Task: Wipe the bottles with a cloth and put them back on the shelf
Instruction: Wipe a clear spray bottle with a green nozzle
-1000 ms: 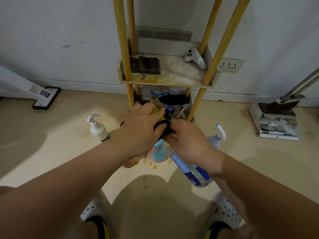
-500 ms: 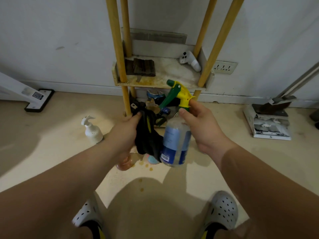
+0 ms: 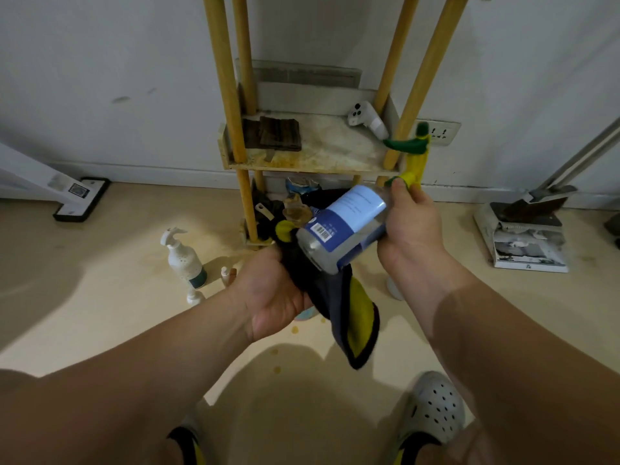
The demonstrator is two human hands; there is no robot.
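My right hand (image 3: 412, 229) curls round the tipped bottle (image 3: 345, 226) while my left hand (image 3: 278, 297) squeezes the cloth (image 3: 352, 317) under it (it could slip and fall if wet).

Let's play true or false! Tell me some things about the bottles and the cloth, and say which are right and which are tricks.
1. The right hand holds the spray bottle by its neck. True.
2. A white controller lies on the shelf. True.
3. The spray bottle stands upright on the shelf. False: it is tipped over in the air, in front of the shelf.
4. The left hand grips the cloth against the spray bottle's base. True.
5. The pump bottle is on the shelf. False: it stands on the floor, left of the shelf.
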